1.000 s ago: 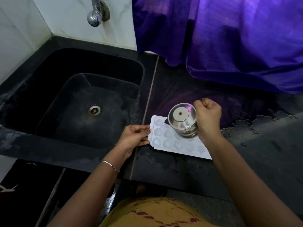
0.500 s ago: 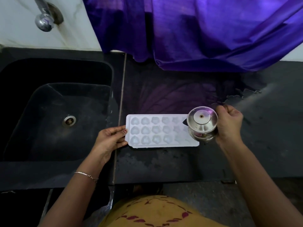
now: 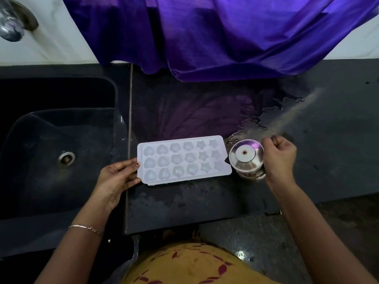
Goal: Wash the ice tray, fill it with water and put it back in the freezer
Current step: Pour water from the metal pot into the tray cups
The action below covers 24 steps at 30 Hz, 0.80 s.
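The tray [image 3: 182, 160] lies flat on the worktop [image 3: 205, 203] between the two hands. The left hand [image 3: 117, 177] pinches its near-left end, thumb on the rim. The right hand [image 3: 280, 158] is clenched round a steel cup [image 3: 247, 158], which sits just off the tray's other end and is tipped so its base faces up. I cannot tell whether water is running from it. The cells look pale and glossy, so they are probably filled or nearly so, though that is hard to confirm.

The main risk is spilling. The cup's mouth is at or past the tray's edge, so any pour from there would land on the worktop, adding to the puddle [image 3: 266, 119] beyond the right hand. Lifting the thin tray by the left end alone would let it sag and slop water from cell to cell. The wet stone could also let the tray skid toward the sink [image 3: 41, 130] on the far side of the left hand.
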Motion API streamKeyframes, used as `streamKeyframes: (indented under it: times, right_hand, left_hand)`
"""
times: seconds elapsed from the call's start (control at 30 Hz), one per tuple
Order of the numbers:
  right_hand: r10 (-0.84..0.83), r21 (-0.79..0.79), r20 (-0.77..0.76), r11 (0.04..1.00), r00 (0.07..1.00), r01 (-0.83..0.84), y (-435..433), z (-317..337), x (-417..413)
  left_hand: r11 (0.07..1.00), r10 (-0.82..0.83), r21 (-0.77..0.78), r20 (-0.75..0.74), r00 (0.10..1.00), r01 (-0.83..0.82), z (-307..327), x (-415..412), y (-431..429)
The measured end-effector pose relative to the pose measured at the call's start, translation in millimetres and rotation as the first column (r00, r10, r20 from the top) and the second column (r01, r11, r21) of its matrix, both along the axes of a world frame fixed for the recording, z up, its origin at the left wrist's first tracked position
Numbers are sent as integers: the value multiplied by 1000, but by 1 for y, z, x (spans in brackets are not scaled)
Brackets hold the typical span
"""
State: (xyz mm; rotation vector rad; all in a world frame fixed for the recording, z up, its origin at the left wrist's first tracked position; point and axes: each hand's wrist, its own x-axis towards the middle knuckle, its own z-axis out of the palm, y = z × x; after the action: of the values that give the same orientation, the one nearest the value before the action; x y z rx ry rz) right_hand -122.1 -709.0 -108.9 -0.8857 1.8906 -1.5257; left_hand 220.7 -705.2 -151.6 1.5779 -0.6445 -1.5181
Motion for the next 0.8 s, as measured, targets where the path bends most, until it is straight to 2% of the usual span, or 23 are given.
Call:
streamKeyframes:
  times: [0.3,0.8]
  right_hand:
    - [60,8,-165,998,984,-59,0,0,-3]
    - [98,14,-302,995,948,-98,-4,-3,1]
  left_hand:
    - [1000,6,4,0,1000,-6,2,-1,1]
    - [1000,22,16,3,1000,-22,1,-2,-1]
